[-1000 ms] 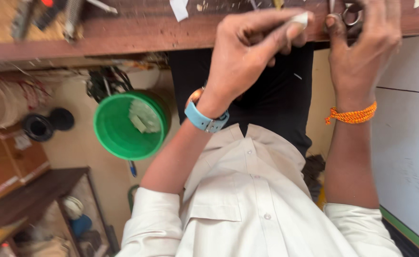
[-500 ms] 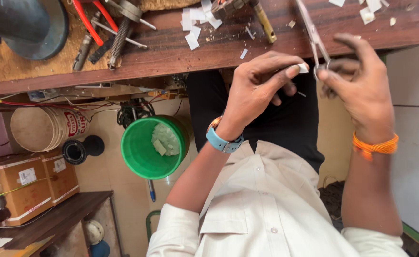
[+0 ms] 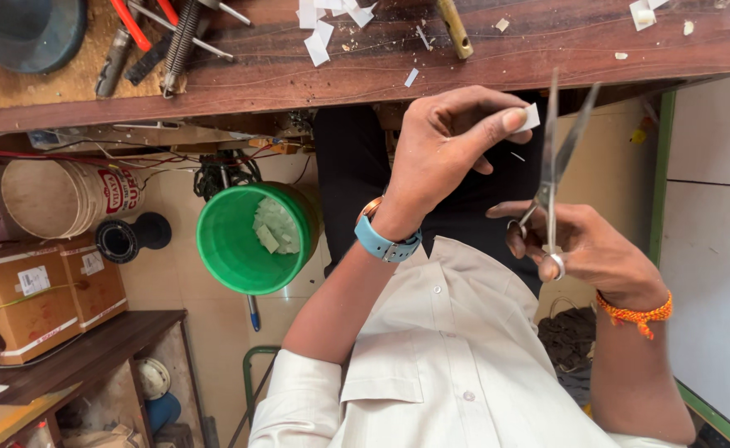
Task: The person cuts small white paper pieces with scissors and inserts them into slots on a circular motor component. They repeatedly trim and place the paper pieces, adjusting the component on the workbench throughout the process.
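My left hand (image 3: 444,158), with a blue watch on its wrist, pinches a small white piece (image 3: 529,118) between thumb and forefinger below the bench edge. My right hand (image 3: 585,249), with an orange thread around the wrist, has its fingers through the handles of metal scissors (image 3: 557,145). The scissors point up with their blades apart, just to the right of the white piece. My light shirt fills the bottom of the view.
A wooden workbench (image 3: 382,58) runs across the top, with white scraps (image 3: 319,41), pliers and other hand tools (image 3: 174,41) on it. On the floor below stand a green bucket (image 3: 253,241) holding pale scraps, a white bucket (image 3: 58,195) and cardboard boxes (image 3: 41,290).
Both hands have dropped from the bench edge toward my body. The scissors now stand upright with blades apart beside the white piece. The view has tilted down.
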Available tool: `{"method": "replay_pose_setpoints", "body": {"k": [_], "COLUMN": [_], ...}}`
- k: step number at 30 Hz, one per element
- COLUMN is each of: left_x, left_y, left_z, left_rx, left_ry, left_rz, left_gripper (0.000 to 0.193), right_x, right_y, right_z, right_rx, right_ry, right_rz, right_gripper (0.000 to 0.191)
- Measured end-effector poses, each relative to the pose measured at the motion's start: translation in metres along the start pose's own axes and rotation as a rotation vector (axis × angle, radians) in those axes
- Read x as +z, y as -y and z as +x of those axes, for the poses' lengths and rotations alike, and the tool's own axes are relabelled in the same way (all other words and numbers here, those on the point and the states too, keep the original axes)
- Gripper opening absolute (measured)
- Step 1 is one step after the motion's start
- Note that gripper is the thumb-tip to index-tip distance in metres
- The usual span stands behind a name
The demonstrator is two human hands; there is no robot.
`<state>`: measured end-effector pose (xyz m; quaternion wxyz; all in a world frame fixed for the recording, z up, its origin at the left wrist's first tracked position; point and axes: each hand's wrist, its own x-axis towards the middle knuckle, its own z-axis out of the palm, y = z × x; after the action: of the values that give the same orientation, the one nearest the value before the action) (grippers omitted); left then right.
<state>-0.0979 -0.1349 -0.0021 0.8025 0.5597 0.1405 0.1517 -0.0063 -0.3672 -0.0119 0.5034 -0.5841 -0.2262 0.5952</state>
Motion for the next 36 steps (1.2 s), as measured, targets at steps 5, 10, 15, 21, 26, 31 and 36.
{"method": "replay_pose_setpoints", "body": {"k": [5, 10, 15, 21, 26, 31, 36], "left_x": [0.001, 0.001, 0.0, -0.004, -0.013, -0.019, -0.014], "left_y": [0.009, 0.011, 0.013, 0.015, 0.002, -0.009, -0.006], "left_z": [0.003, 0.005, 0.007, 0.01, 0.015, 0.019, 0.015], "left_rx": [-0.085, -0.1, -0.125, -0.13, -0.125, -0.121, -0.131], "left_ry": [0.007, 0.013, 0.02, 0.023, 0.032, 0.098, 0.093], "left_rz": [-0.012, -0.032, -0.019, -0.037, -0.024, -0.003, -0.022], "left_gripper": [0.026, 0.025, 0.023, 0.022, 0.023, 0.028, 0.028], "right_x": [-0.005, -0.01, -0.011, -0.012, -0.01, -0.012, -0.004], "right_y": [-0.007, -0.012, -0.012, -0.015, -0.008, 0.018, 0.022], "right_z": [0.005, 0.008, 0.007, 0.007, 0.005, -0.003, -0.004], "right_rx": [0.097, 0.123, 0.11, 0.131, 0.171, 0.11, 0.016], "right_ry": [-0.072, -0.068, -0.065, -0.112, -0.125, -0.196, -0.114], "right_rz": [-0.042, -0.025, -0.021, -0.094, -0.16, -0.405, -0.236], "right_gripper": [0.088, 0.081, 0.073, 0.056, 0.034, 0.051, 0.075]}}
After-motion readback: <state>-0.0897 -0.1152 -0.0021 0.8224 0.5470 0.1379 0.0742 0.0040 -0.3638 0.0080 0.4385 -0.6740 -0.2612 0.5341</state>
